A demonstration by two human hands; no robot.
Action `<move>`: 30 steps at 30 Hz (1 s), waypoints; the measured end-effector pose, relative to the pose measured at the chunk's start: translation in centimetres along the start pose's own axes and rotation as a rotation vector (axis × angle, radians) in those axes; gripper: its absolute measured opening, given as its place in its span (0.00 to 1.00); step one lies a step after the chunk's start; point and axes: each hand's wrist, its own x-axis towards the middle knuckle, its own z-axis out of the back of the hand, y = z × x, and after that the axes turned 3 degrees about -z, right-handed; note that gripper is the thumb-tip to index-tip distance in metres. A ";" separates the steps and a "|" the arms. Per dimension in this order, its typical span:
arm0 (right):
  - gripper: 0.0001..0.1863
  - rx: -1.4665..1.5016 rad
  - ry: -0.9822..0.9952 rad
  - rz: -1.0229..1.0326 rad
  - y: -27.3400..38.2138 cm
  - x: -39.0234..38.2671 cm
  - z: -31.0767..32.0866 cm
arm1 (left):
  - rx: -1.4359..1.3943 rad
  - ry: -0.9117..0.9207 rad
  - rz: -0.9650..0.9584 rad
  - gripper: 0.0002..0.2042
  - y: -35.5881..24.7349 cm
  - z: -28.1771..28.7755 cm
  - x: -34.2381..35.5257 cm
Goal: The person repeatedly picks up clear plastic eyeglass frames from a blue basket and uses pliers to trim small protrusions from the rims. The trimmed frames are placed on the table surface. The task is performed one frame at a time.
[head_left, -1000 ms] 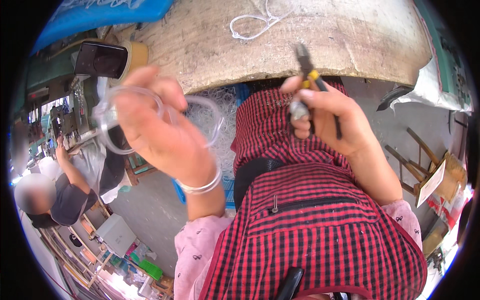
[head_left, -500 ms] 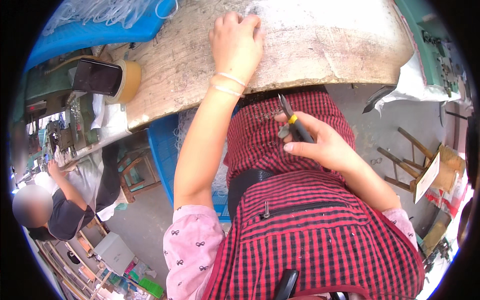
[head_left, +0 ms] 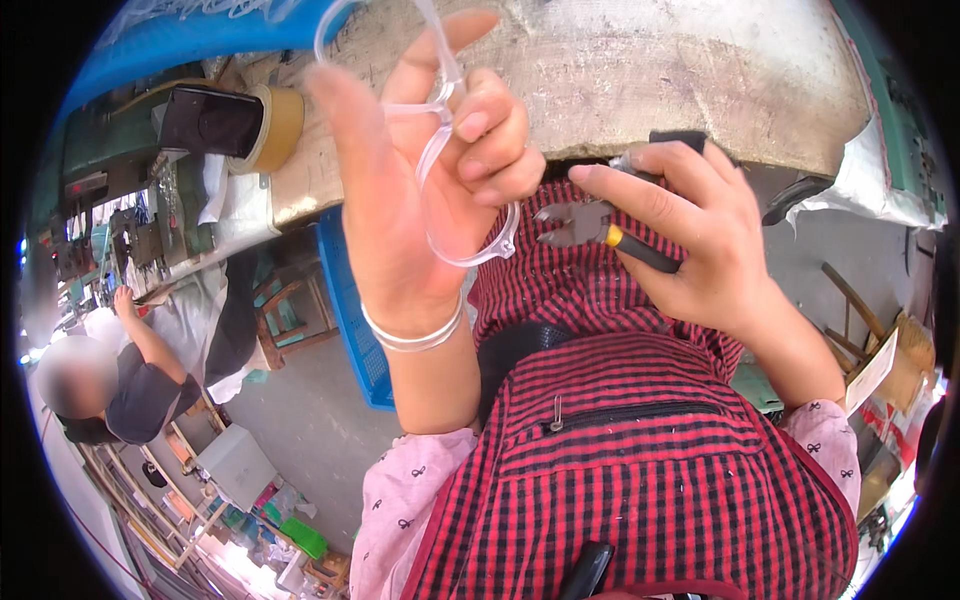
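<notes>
A clear, soft-looking plastic piece (head_left: 443,108) made of joined thin loops hangs across my left hand (head_left: 405,225), which is turned palm up. Its last fingers curl over the piece, while the thumb and forefinger stand apart, a little smeared by motion. In my right hand (head_left: 705,220) is a pair of side cutters (head_left: 612,236) with dark handles and a yellow band. The cutters' jaws are spread and point left, toward the lower loop, without touching it. The handle on the far side is partly hidden by my fingers.
A worn wooden table (head_left: 690,80) lies ahead, its front edge near my lap. At far left are a blue tray (head_left: 210,50) of clear plastic pieces, a tape roll (head_left: 280,128) and a dark phone-like device (head_left: 210,122). Another person (head_left: 150,390) sits at left; a wooden stool (head_left: 895,365) stands right.
My left hand has come back from the tabletop, turned palm up and now holds the clear plastic piece. My right hand has risen toward the table edge, and the cutters' jaws have opened.
</notes>
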 end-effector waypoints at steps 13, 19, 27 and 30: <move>0.26 -0.475 -0.079 0.511 0.0 3.3 3.9 | 0.352 -0.017 -0.024 0.29 0.1 -3.3 -0.2; 0.21 -0.480 -0.094 0.580 -0.1 4.6 3.5 | 0.347 -0.019 -0.028 0.31 0.2 -3.7 -0.2; 0.21 -0.138 0.003 0.212 0.1 1.0 1.5 | 0.412 -0.098 -0.306 0.42 0.6 -3.0 -0.4; 0.23 0.082 -0.012 -0.012 1.1 -0.1 0.2 | 0.518 -0.105 -0.590 0.42 0.5 -2.7 -0.2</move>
